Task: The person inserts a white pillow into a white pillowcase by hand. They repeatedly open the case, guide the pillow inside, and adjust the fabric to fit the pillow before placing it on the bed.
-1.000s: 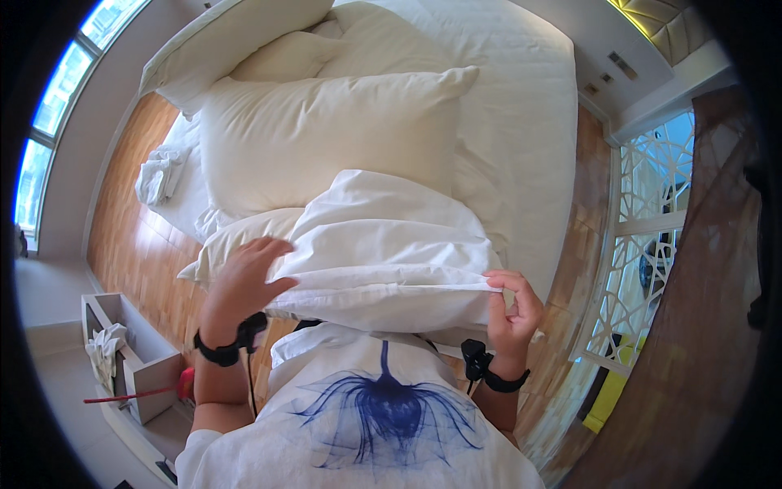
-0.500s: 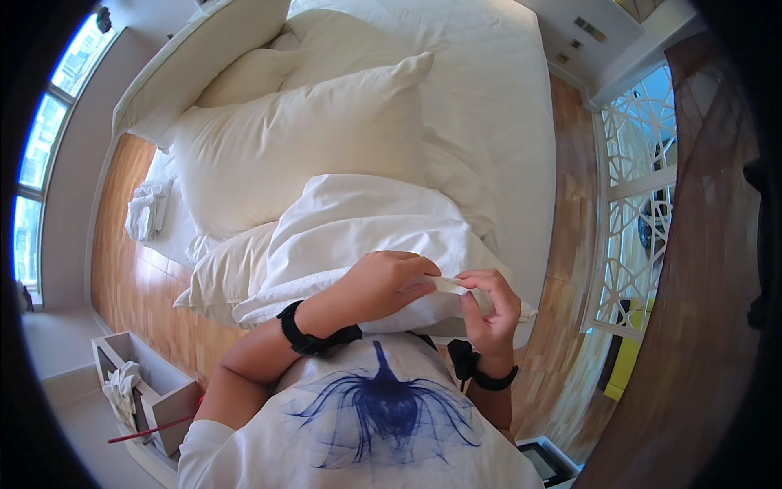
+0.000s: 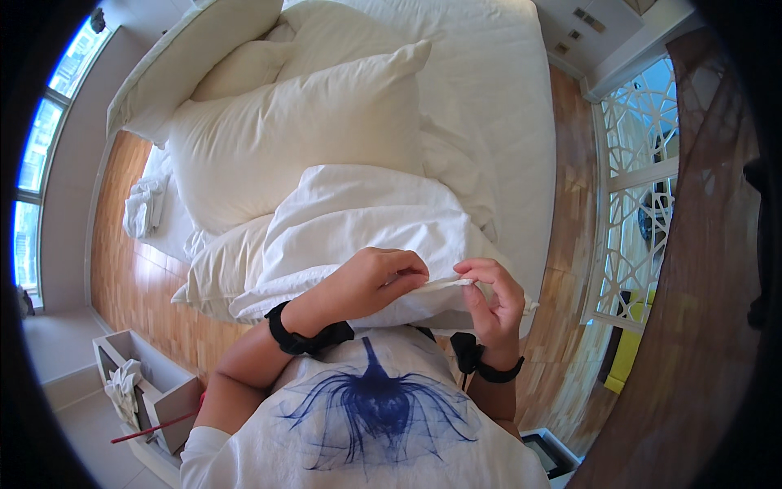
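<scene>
A loose white cloth cover (image 3: 366,208), which looks like a pillowcase, lies rumpled over a cream pillow (image 3: 220,262) at the near edge of the bed. A narrow white strip, seemingly the cover's edge (image 3: 448,284), stretches between my two hands. My left hand (image 3: 371,279) pinches its left end, fingers curled and thumb pressed in. On the right end, my right hand (image 3: 495,300) grips with thumb and fingertips. Whether the strip joins the cover is partly hidden behind my hands.
Beyond the cloth, a large cream pillow (image 3: 301,134) rests on the white bed (image 3: 497,106), with more pillows behind. Folded white cloth (image 3: 145,208) sits at the bed's left corner. An open white drawer unit (image 3: 155,367) stands lower left. A white lattice screen (image 3: 639,187) is at right.
My hands have drawn slightly apart, the left one shifting left and the right one a little right. More of the white strip shows between them, lying flatter.
</scene>
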Motion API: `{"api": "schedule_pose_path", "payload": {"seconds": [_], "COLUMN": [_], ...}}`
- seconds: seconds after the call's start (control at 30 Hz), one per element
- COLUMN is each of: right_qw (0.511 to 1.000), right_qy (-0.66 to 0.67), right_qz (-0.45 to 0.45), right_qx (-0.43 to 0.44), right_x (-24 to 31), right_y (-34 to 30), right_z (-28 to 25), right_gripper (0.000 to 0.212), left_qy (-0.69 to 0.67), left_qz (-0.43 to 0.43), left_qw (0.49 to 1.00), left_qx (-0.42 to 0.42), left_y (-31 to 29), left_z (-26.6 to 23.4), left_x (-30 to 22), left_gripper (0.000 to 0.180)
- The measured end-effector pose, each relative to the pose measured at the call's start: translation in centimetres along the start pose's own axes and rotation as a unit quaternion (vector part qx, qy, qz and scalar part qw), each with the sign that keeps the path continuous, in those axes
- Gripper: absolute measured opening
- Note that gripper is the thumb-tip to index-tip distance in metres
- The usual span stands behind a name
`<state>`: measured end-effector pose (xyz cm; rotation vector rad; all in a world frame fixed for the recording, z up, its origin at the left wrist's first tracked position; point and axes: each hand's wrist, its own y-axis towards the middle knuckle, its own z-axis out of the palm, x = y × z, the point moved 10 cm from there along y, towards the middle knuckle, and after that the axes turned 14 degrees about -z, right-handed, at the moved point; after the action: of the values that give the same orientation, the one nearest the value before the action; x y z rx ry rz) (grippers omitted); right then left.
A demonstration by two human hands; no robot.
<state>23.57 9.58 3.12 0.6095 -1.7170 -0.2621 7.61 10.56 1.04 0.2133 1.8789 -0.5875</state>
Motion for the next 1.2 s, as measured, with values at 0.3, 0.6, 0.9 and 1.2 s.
{"api": "schedule_pose_path", "payload": {"seconds": [0.3,0.6,0.9,1.2], "right_qw": [0.996,0.999,0.992,0.997], "right_qy": [-0.035,-0.023,-0.082,0.012], "right_qz": [-0.038,-0.018,-0.09,0.067], "right_qx": [0.067,0.018,0.028,-0.031], "right_x": [0.8,0.4,1.3,-0.2], "right_y": [-0.6,-0.9,0.0,-0.6], "right_z": [0.9,0.5,1.0,1.2], "right_gripper": [0.021,0.015,0.019,0.021], "left_qy": [0.075,-0.014,0.022,0.032], "left_qz": [0.03,0.01,0.064,0.119], "left_qw": [0.996,1.0,0.998,0.992], "left_qx": [0.034,-0.025,-0.005,-0.011], "left_y": [0.3,-0.3,-0.5,-1.2], "left_z": [1.9,0.5,1.5,1.5], "left_x": [-0.4,-0.4,-1.6,-2.8], "left_gripper": [0.014,0.016,0.016,0.014]}}
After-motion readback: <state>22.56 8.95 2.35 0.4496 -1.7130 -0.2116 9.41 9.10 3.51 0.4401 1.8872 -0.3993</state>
